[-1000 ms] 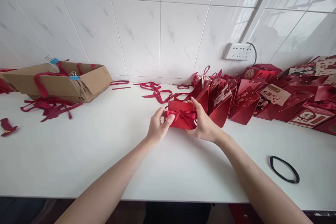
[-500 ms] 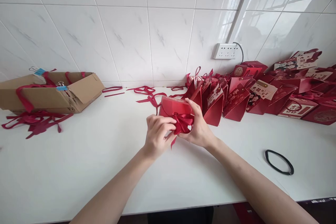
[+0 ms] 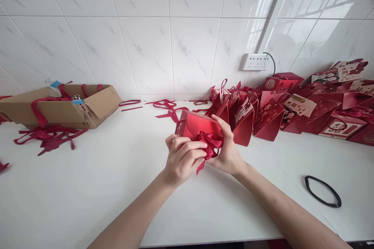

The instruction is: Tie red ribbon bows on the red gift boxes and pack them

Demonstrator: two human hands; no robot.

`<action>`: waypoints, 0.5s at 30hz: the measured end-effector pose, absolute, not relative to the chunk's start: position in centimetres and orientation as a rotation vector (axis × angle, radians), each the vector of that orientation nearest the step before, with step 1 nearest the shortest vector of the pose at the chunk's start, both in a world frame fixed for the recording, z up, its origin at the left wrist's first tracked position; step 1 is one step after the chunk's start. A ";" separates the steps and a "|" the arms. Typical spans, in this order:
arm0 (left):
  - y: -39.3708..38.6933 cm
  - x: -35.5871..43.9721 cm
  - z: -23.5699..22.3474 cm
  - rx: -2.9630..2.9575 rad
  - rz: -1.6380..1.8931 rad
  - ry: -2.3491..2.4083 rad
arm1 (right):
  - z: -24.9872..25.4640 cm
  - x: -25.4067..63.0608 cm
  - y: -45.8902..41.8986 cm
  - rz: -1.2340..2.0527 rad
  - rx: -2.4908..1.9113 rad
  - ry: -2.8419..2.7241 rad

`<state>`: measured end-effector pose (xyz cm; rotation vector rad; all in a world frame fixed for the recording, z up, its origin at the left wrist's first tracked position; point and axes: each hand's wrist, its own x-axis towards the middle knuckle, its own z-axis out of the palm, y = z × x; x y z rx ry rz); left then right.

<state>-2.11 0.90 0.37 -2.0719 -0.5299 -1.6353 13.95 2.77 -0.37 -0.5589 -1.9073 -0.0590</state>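
A small red gift box (image 3: pixel 193 123) is held up over the white table between my two hands. A shiny dark-red ribbon bow (image 3: pixel 210 142) sits on its near side, one tail hanging below. My left hand (image 3: pixel 186 158) has its fingers bent over the box's near left side, with the fingertips at the bow's left edge. My right hand (image 3: pixel 228 151) grips the right side, one finger up along the top corner and the thumb underneath near the bow. The underside of the box is hidden.
An open cardboard box (image 3: pixel 67 114) with ribbons and blue clips stands left, a ribbon pile (image 3: pixel 51 138) before it. Loose ribbons (image 3: pixel 163 104) lie by the wall. Red gift boxes (image 3: pixel 267 118) crowd the right. A black band (image 3: pixel 323 191) and a power strip (image 3: pixel 255 62) are at right.
The view has shifted, so everything sits a little lower and further right. The gift box is tilted slightly more, showing more of its left side. Both hands still hold it.
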 end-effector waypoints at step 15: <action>1.0 -2.2 0.2 -2.088 -1.617 -0.556 | -0.5 14.1 2.9 -0.078 -0.598 -1.918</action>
